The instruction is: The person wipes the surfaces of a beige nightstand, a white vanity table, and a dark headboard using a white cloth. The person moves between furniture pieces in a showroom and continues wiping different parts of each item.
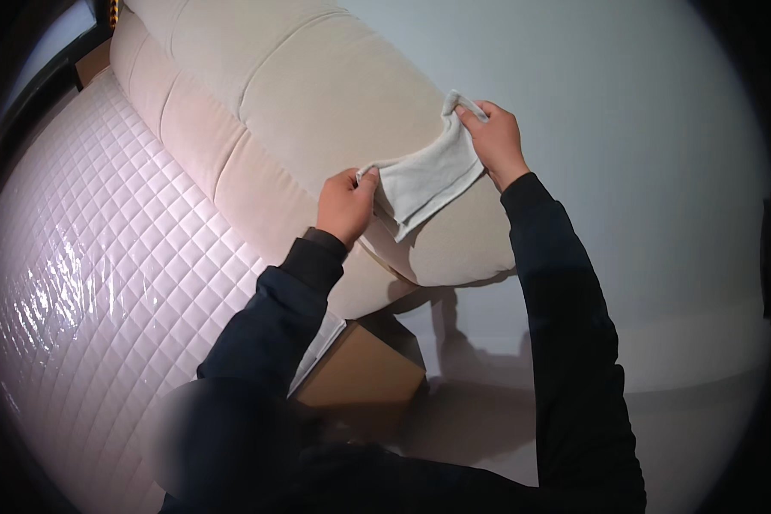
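A small pale grey cloth (430,177) is stretched between my two hands, its lower edge hanging down. My left hand (349,202) pinches one upper corner between thumb and fingers. The opposite end is gripped by my right hand (496,138), where the fabric bunches and folds over. Behind and below the cloth lies the padded beige upholstered headboard (334,83) of a bed. Whether the cloth touches the upholstery cannot be seen.
A quilted mattress (128,257) with shiny clear plastic over part of it spreads to the left. Near my body stands a brown cardboard box (366,372) below the headboard's end. A plain pale wall (617,160) rises on the right.
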A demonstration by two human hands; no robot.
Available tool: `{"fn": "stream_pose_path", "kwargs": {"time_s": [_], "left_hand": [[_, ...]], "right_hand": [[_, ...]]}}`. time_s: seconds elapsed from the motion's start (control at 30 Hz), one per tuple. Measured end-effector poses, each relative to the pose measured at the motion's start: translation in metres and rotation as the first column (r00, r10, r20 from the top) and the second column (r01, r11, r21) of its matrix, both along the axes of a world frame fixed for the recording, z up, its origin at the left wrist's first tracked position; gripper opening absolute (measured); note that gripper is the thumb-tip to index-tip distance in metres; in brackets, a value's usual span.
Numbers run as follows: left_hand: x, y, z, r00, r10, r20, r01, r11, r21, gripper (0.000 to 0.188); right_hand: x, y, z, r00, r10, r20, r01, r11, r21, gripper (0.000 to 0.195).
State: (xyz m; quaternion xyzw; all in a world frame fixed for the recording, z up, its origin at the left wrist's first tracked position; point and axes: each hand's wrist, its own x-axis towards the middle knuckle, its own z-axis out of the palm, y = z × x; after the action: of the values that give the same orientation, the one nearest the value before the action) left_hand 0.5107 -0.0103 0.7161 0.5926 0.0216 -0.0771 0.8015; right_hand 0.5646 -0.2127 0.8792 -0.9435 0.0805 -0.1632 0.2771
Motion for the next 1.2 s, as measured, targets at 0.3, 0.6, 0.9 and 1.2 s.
{"fn": "stream_pose_path", "kwargs": {"time_s": [0.3, 0.6, 0.9, 1.2], "left_hand": [[0.126, 0.110, 0.000, 0.921, 0.364, 0.137, -0.389, 0.847, 0.363, 0.047], [-0.034, -0.015, 0.000, 0.943, -0.016, 0.333, -0.099, 0.940, 0.325, 0.043], [-0.136, -0.119, 0.032, 0.906, -0.320, 0.276, 0.281, 0.944, 0.171, 0.037], [-0.068, -0.048, -0.001, 0.911, 0.262, 0.320, -0.300, 0.951, 0.076, 0.031]], "right_hand": [[0.123, 0.116, -0.002, 0.980, 0.188, 0.071, -0.166, 0.956, -0.244, 0.039], [-0.002, 0.001, 0.011, 0.993, 0.070, -0.097, -0.108, 0.872, -0.477, 0.031], [-0.124, -0.111, 0.037, 0.991, -0.049, -0.124, 0.014, 0.964, -0.266, 0.016], [-0.069, -0.020, 0.032, 0.971, 0.238, -0.010, -0.229, 0.920, -0.320, 0.023]]}}
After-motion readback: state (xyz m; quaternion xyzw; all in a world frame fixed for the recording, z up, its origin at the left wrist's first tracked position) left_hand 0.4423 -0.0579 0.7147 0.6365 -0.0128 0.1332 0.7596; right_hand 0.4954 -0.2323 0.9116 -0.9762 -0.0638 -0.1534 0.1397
